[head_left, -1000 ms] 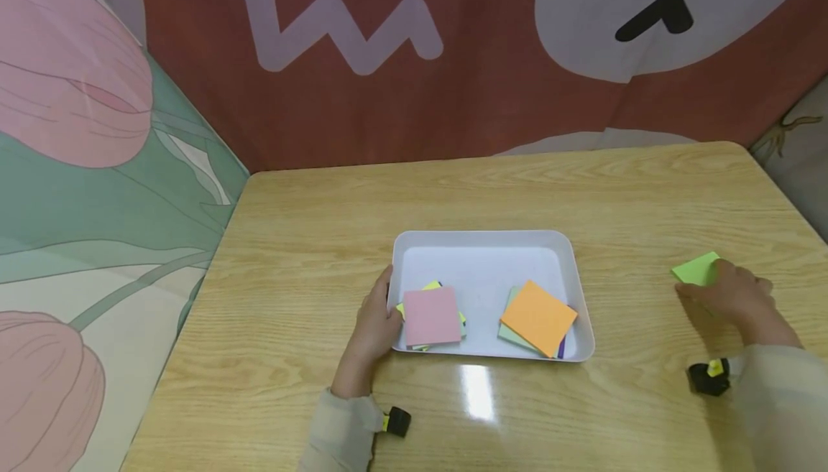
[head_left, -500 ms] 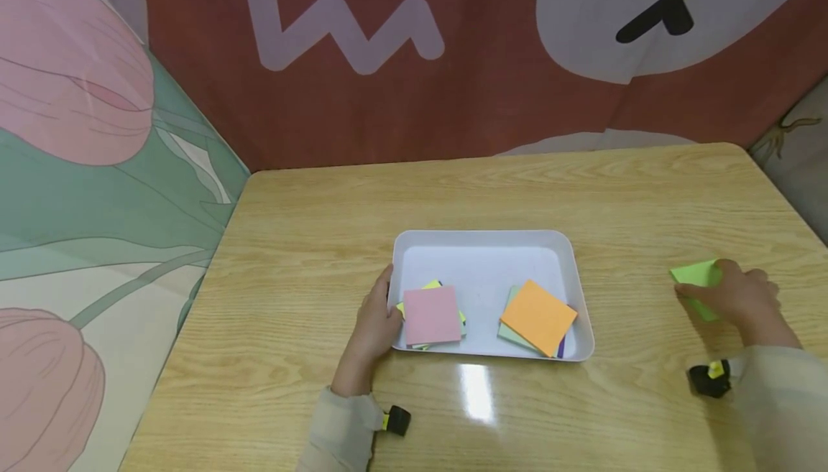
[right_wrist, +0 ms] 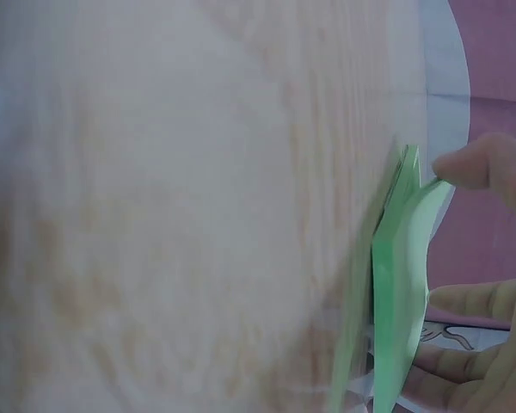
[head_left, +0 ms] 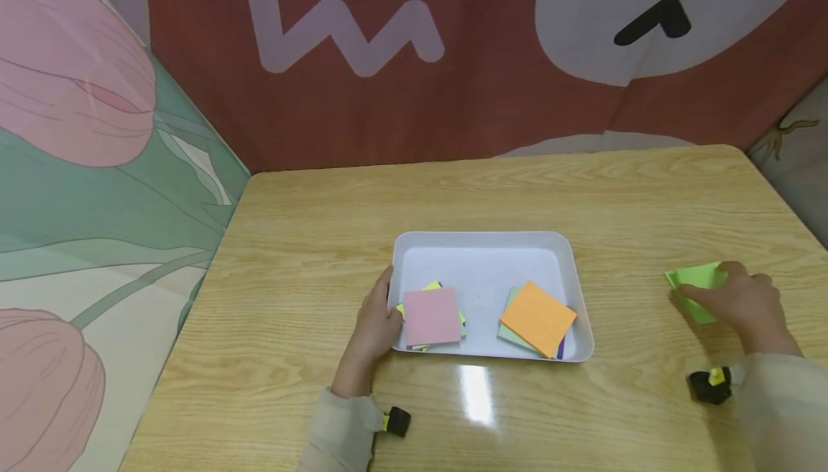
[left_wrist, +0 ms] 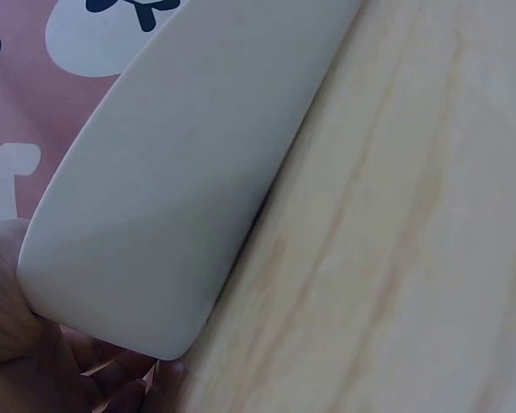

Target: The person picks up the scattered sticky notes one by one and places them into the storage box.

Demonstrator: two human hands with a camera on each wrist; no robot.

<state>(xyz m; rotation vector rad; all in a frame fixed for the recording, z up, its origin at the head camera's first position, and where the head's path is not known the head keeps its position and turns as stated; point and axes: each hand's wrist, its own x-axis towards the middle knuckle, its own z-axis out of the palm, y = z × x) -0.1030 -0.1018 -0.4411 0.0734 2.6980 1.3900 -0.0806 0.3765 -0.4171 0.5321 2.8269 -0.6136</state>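
Observation:
A white tray lies on the wooden table, its left end gripped by my left hand with the thumb at the rim. The left wrist view shows the fingers curled at the corner of the tray's outer wall. Off to the right, my right hand pinches a light green sticky note pad by its edges. In the right wrist view the pad is bowed between thumb and fingers, close over the tabletop. More green paper shows below it, partly hidden by the thumb.
Inside the tray, a pink sticky note pad tops a stack at left, with yellow and pale green edges beneath. An orange pad tops another stack at right. The table meets a printed cloth backdrop behind.
The green pad has tilted and moved slightly toward me, and more green paper shows under the right thumb. The left hand and the tray have stayed put.

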